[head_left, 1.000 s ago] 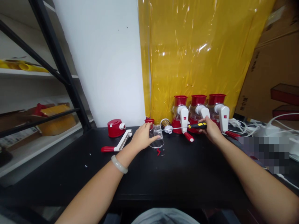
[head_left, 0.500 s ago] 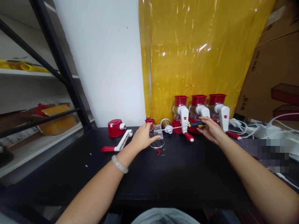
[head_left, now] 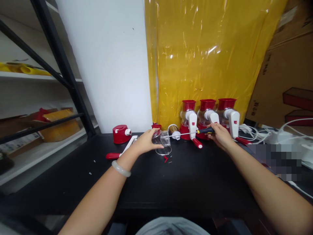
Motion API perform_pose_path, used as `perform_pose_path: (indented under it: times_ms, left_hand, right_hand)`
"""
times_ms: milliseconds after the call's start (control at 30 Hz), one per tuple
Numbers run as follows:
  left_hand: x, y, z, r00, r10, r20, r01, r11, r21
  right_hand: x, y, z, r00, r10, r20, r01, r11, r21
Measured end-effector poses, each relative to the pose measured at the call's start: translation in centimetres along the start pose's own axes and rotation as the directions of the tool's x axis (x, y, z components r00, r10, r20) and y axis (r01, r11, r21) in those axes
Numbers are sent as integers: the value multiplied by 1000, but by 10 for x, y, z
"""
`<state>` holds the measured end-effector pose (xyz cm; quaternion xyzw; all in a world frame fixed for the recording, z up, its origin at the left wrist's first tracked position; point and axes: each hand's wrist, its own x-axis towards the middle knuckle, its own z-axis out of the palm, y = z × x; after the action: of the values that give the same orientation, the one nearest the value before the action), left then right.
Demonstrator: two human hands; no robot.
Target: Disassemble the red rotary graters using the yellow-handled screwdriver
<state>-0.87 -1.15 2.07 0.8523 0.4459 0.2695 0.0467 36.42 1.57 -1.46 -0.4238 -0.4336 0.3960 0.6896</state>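
Note:
My left hand [head_left: 146,142] is curved around the left side of a clear plastic grater housing [head_left: 165,141], thumb in front and fingers at the top. In my right hand [head_left: 220,134] is a screwdriver [head_left: 205,130] with a black and yellow handle. Its long shaft points left, and the tip meets the right side of the housing; the exact contact is too small to make out. Just in front lie a small red piece [head_left: 166,159] and tiny screws or pins [head_left: 170,162]. A drum grater cylinder [head_left: 174,131] lies right behind the shaft.
Three assembled red and white rotary graters [head_left: 188,114] stand at the back right. On the left are a red base [head_left: 121,134] and a white crank with a red handle [head_left: 113,156]. White cables [head_left: 256,133] and a power strip crowd the right edge. A metal-framed shelf [head_left: 70,88] stands left.
My left hand has shifted slightly left on the housing, so more of the clear plastic shows and the crank is more covered. The screwdriver has stayed nearly in place.

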Motion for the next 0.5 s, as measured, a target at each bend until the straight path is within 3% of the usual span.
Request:
perform_pose_path:
  times_ms: [233,500]
  left_hand:
    - [0,-3,1,1000,-26,3,26,1000,-1]
    - [-1,1,1,1000,-26,7,25,999,26]
  right_hand:
    - [-1,1,1,1000,16,2,-16,997,76]
    - [0,-2,2,998,-67,-20,68,995,68]
